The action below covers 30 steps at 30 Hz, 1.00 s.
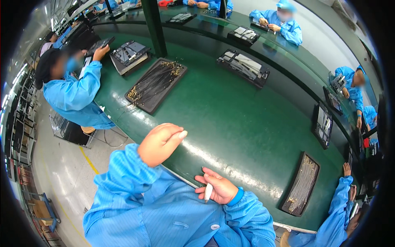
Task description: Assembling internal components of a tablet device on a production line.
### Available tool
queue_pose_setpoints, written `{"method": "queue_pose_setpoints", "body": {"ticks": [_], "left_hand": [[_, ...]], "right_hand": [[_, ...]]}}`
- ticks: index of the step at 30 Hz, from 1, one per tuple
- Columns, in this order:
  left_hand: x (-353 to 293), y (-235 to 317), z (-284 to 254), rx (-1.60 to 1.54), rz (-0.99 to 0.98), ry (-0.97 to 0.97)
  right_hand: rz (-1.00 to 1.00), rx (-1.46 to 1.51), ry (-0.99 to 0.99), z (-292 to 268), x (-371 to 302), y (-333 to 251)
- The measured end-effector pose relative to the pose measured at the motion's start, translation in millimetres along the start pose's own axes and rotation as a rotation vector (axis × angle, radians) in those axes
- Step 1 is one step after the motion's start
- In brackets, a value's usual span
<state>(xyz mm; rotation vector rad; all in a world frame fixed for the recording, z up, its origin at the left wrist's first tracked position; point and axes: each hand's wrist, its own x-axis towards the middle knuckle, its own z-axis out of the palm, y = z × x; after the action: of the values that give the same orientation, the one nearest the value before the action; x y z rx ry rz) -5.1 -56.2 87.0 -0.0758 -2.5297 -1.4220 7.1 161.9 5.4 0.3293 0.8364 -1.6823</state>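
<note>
My left hand is raised over the near edge of the green table, its fingers curled and pressed together. A pale tip shows at its thumb end; whether anything is pinched there is hidden. Lower and to the right, my right hand is turned palm up. Between its fingers is a short white pen-like tool with its dark tip pointing down toward me. A blue band circles the right wrist. Nearest my left hand, farther back, lies a black tray of thin dark cables with gold-coloured ends.
Another black tray with thin grey cables lies at the right. Stacks of flat device parts stand along the table's far side. A dark green post rises behind. Co-workers in blue sit left, right and across; one at left holds a dark panel.
</note>
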Motion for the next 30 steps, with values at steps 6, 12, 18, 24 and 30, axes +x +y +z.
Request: {"method": "queue_pose_setpoints", "body": {"ticks": [6, 12, 18, 24, 30], "left_hand": [[-2.2, 57.0, -18.8, 0.232, 0.563, -0.089], [-11.5, 76.8, -33.2, 0.331, 0.651, -0.253], [-19.9, 112.6, -35.0, 0.039, 0.85, -0.235], [-11.7, 122.4, -48.6, -0.001, 0.994, -0.378], [-34.1, 95.8, -45.7, -0.057, 0.822, -0.329]], "right_hand": [[-0.016, 0.027, -0.042, -8.6, -0.5, 6.8], [-0.022, 0.027, -0.033, -6.3, -2.8, 5.7], [-0.056, 0.048, -0.038, -17.6, 2.6, 13.7], [-0.04, 0.068, -0.02, -6.4, -0.4, 7.1], [-0.082, 0.06, 0.034, -9.4, -0.5, 8.8]]}}
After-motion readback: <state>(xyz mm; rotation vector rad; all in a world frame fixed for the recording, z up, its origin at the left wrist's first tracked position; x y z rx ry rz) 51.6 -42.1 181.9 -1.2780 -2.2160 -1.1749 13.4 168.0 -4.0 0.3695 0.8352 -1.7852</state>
